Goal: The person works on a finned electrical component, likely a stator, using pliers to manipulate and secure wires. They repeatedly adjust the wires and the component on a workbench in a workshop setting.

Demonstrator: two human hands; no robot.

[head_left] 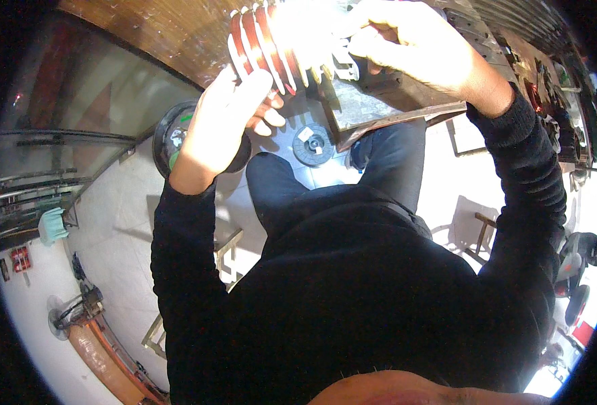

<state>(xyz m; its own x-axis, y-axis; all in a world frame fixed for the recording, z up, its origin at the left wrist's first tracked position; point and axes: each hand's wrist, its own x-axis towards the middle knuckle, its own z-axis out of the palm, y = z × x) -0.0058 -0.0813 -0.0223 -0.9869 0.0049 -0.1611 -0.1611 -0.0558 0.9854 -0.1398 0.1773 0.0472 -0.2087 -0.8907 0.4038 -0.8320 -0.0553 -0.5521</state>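
Reddish-brown copper wire is wound in several bands on a ribbed winding former (251, 40), whose pale flanges stand between the bands. Bright light washes out the former's right part. My left hand (227, 108) is closed at the former's left end, thumb against the near edge and fingers curled below it. At the other end, my right hand (406, 44) has its thumb and fingers pinched together beside a pale, hooked end piece (346, 64). Glare hides what those fingers hold, if anything.
A worn metal-topped stand (386, 101) sits below my right hand. Between my legs a dark wire spool (313, 144) lies on the tiled floor. A round black tub (165, 145) stands left, under my left forearm. Wooden boards (143, 30) lie beyond; tools crowd the right bench (541, 88).
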